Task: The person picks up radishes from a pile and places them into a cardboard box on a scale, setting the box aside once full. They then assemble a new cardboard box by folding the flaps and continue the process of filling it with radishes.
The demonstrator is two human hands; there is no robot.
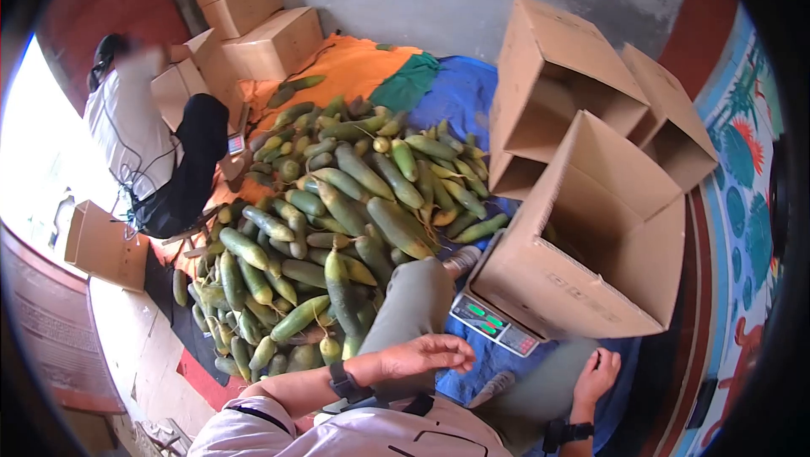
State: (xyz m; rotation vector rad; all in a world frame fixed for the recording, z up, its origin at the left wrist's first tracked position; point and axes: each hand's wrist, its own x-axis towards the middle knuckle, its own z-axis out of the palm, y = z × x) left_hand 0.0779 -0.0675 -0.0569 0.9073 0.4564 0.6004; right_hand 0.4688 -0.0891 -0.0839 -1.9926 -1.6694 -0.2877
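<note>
My left hand [429, 354] hovers above my knees, in front of the scale [496, 324], its fingers loosely bent and apart with nothing in them. My right hand [597, 374] is beside my right knee, fingers curled in, and no object shows in it. On the scale, whose display has lit green digits, stands an open cardboard box [582, 275], tilted in view. Some dark green shapes show deep inside, too dim to make out fully. A large heap of green radishes [337, 187] spreads to the left, up against my left leg.
More open cardboard boxes [574, 60] stand at the back right. Other boxes [270, 39] are stacked by the far wall. At the left a co-worker [139, 128] sits by a box and a second scale [236, 144]. Blue and orange sheets [325, 69] lie beneath the heap.
</note>
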